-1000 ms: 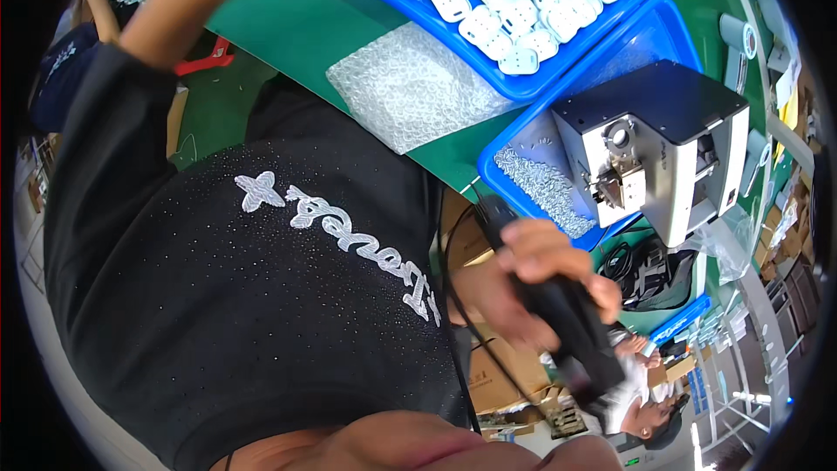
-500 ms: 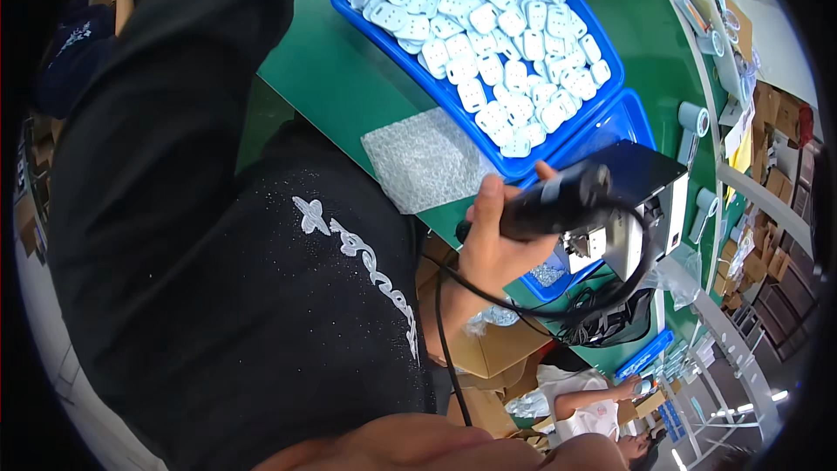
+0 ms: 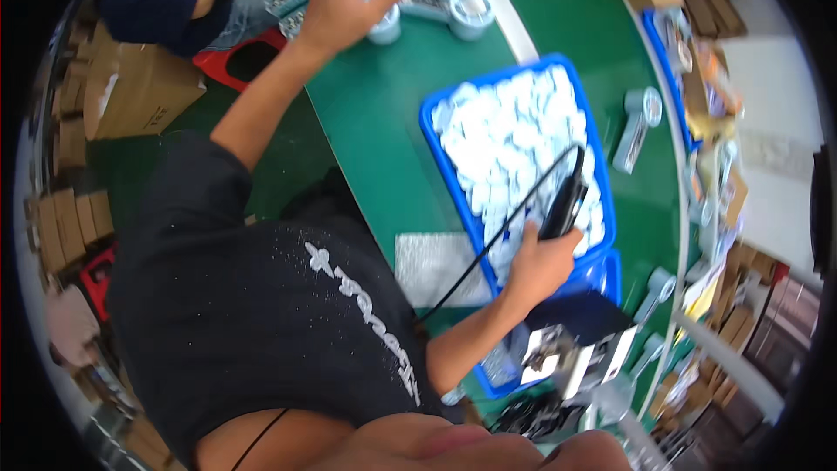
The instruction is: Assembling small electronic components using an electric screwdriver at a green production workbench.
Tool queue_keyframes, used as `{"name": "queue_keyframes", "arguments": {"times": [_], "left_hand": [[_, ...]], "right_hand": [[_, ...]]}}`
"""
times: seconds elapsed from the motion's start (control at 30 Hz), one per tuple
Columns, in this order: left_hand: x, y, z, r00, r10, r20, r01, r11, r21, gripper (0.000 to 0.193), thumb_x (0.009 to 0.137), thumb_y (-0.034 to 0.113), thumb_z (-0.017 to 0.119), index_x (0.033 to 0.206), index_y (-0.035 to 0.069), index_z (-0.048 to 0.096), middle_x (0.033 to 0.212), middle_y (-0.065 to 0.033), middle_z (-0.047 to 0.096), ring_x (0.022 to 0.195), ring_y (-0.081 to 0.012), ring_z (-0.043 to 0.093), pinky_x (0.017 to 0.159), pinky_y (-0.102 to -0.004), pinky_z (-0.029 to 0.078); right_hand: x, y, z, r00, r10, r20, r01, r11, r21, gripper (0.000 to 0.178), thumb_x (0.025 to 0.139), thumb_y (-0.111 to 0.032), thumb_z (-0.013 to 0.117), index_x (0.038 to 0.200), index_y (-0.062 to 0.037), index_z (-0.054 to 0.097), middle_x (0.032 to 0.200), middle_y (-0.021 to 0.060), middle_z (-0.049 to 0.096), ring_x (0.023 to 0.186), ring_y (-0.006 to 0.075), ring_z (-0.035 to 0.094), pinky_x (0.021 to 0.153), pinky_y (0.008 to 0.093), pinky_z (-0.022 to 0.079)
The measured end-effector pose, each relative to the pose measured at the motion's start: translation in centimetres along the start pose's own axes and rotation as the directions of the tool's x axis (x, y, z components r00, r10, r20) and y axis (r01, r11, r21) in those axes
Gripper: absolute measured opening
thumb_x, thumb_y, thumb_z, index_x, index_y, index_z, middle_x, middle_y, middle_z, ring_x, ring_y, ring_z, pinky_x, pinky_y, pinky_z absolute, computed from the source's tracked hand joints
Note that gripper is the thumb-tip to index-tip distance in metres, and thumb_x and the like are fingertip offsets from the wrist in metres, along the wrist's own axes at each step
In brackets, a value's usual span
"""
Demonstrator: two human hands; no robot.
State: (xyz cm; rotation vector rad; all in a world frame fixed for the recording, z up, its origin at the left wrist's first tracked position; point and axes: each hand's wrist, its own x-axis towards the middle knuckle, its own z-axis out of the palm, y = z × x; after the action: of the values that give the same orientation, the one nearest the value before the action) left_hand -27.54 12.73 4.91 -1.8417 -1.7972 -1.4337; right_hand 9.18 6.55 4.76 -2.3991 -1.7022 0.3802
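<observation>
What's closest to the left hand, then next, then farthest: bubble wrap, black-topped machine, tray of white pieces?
1. Tray of white pieces: right of the left hand
2. Bubble wrap: lower, beside the tray
3. Black-topped machine: bottom right

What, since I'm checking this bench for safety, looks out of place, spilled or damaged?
Nothing looks clearly spilled or damaged. One mild oddity: the black cable of the black tool in the right hand crosses over the blue tray of white parts, where it might snag.
</observation>
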Motion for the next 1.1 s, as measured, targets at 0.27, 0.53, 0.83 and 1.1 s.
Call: {"name": "queue_keyframes", "arguments": {"times": [0.27,0.53,0.83,1.1], "left_hand": [[-10.0,-5.5,-6.0,0.982,0.099,0.159,-0.153,0.913,0.378,0.060,0.066,0.033,0.083,0.115,0.008,0.060,0.123,-0.0084,0.060,0.119,-0.0280,0.053,0.100,-0.0447,0.037],[-7.7,-2.0,-8.3,0.921,-0.177,0.346,0.310,0.873,-0.377,0.062,0.068,0.009,0.088,0.119,0.006,0.054,0.112,-0.0085,0.065,0.106,-0.0172,0.061,0.090,-0.0338,0.050],[-12.0,13.4,-1.1,0.789,-0.069,0.610,0.603,-0.103,-0.791,0.092,0.066,0.012,0.092,0.141,0.004,0.040,0.112,-0.0095,0.060,0.103,-0.0162,0.060,0.091,-0.0317,0.050],[-15.0,21.6,2.8,0.556,0.698,0.451,0.575,0.070,-0.815,0.078,0.092,0.048,0.065,0.146,-0.003,0.039,0.133,-0.0185,0.053,0.116,-0.0314,0.056,0.099,-0.0385,0.042]], "right_hand": [[-1.2,-0.1,0.0,0.990,-0.130,0.051,0.109,0.949,0.296,0.048,0.076,-0.014,0.076,0.115,0.0045,0.054,0.091,0.0251,0.068,0.086,0.0420,0.067,0.075,0.0448,0.051],[-3.7,-0.2,-3.6,0.975,-0.163,0.150,-0.057,0.470,0.881,0.055,0.076,-0.008,0.080,0.120,0.0013,0.048,0.069,0.0049,0.054,0.064,0.0125,0.054,0.060,0.0279,0.045],[-7.1,0.7,-4.0,0.918,-0.390,0.070,-0.093,-0.039,0.995,0.064,0.077,-0.025,0.080,0.117,-0.0011,0.037,0.057,0.0044,0.047,0.043,0.0159,0.049,0.042,0.0318,0.045],[-14.0,9.0,-3.2,0.987,-0.162,-0.010,0.036,0.155,0.987,0.064,0.077,-0.031,0.082,0.118,-0.0026,0.042,0.067,0.0028,0.051,0.061,0.0135,0.054,0.062,0.0297,0.047]]}}
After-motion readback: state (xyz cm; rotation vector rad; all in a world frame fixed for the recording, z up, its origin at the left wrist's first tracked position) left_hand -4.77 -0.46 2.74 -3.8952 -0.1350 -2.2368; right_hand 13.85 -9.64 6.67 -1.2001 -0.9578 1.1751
